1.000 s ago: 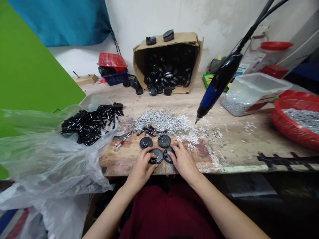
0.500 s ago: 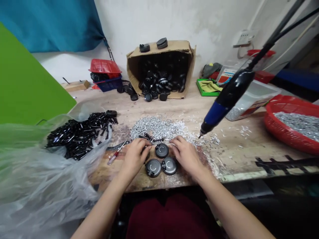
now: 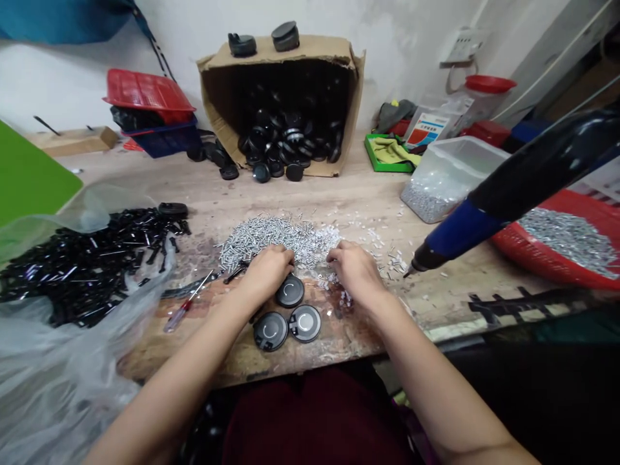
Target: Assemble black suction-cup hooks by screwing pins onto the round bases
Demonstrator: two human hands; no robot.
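My left hand (image 3: 269,270) reaches over the near edge of a heap of small metal pins (image 3: 256,236). Its fingers are closed, and what they hold, if anything, is hidden. Just below it lie three round black discs (image 3: 290,292) with a curved mark on their faces. My right hand (image 3: 357,270) rests by the small white plastic pieces (image 3: 325,237) at the heap's right side. The fingertips are pressed together, on something too small to make out. A few black pieces (image 3: 235,272) lie left of my left hand.
A blue-and-black power screwdriver (image 3: 465,223) hangs at right. A cardboard box (image 3: 281,53) of black discs stands behind. At left are a heap of black parts (image 3: 97,265), a plastic bag (image 3: 58,374) and a screwdriver (image 3: 179,315). A red basket (image 3: 537,261) of metal pins sits right.
The view has moved closer and shifted right. My left hand has moved forward, from beside the discs to the metal pins. My right hand has moved away from the discs to the white pieces.
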